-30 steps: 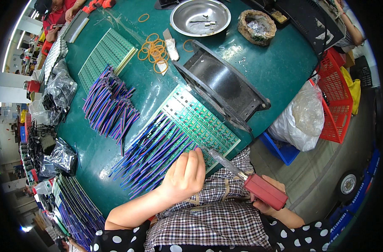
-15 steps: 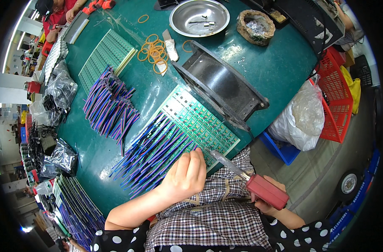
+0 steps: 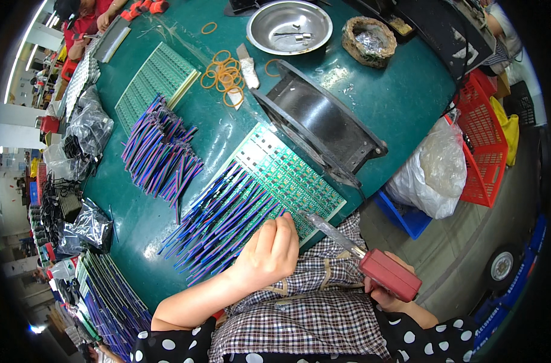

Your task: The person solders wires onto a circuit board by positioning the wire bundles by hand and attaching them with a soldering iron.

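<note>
My left hand point(image 3: 270, 251) is closed in a pinch at the near edge of a green circuit board panel point(image 3: 299, 181). Between the fingertips is the end of a blue-and-purple wire point(image 3: 251, 219); the pinch itself is partly hidden. Many such wires lie across the panel's left part, their free ends hanging over onto the table. In my right hand point(image 3: 387, 290) is a soldering iron point(image 3: 389, 275) with a boxy red handle and a wrapped shaft. Its tip points at the panel, just right of my left fingertips; whether it touches cannot be told.
Beyond the panel stands a black reel-like stand point(image 3: 324, 118). Loose wires point(image 3: 157, 151) and stacked green panels point(image 3: 157, 81) lie left. Rubber bands point(image 3: 227, 75), a steel bowl point(image 3: 289, 27) and a rough round pot point(image 3: 369, 41) sit farther back. Another person's hand point(image 3: 103, 23) is at far left.
The soldering iron has shifted slightly right, its tip a little farther from my left fingertips. My left hand keeps its pinch in nearly the same place.
</note>
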The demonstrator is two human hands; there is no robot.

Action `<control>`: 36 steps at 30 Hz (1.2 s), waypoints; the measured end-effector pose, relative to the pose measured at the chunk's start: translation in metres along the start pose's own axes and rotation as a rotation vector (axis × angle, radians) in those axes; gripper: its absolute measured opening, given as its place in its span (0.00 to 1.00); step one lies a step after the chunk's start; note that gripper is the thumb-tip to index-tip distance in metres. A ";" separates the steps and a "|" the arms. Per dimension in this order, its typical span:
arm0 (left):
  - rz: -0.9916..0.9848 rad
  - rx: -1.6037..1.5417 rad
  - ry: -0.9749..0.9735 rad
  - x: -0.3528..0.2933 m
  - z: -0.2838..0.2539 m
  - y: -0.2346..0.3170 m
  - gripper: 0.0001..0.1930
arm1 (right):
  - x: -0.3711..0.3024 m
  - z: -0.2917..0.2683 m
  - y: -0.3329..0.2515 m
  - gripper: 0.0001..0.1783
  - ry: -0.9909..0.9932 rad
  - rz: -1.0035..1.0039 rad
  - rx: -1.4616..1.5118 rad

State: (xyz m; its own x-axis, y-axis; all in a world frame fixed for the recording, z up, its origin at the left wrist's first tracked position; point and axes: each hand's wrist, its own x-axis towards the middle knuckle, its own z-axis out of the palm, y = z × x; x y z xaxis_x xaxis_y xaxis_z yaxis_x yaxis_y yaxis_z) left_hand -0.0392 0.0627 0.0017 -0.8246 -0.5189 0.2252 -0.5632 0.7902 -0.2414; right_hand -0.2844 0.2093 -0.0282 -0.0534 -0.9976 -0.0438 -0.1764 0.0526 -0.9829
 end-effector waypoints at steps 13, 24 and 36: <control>-0.846 -0.157 0.116 -0.024 -0.016 -0.073 0.07 | -0.009 0.006 0.003 0.50 0.185 0.295 0.435; -0.732 -0.383 0.046 -0.034 0.014 -0.116 0.05 | -0.013 0.006 0.011 0.43 0.106 0.171 0.310; -0.656 -0.208 -0.002 -0.035 0.009 -0.113 0.04 | -0.014 0.001 0.007 0.23 0.066 0.177 -0.149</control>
State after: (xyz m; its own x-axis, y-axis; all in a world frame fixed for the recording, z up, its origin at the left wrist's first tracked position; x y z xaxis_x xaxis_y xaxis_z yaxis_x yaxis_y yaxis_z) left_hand 0.0527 -0.0120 0.0126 -0.3171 -0.9117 0.2612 -0.9242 0.3589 0.1307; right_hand -0.2843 0.2237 -0.0342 -0.1598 -0.9675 -0.1960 -0.3010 0.2369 -0.9238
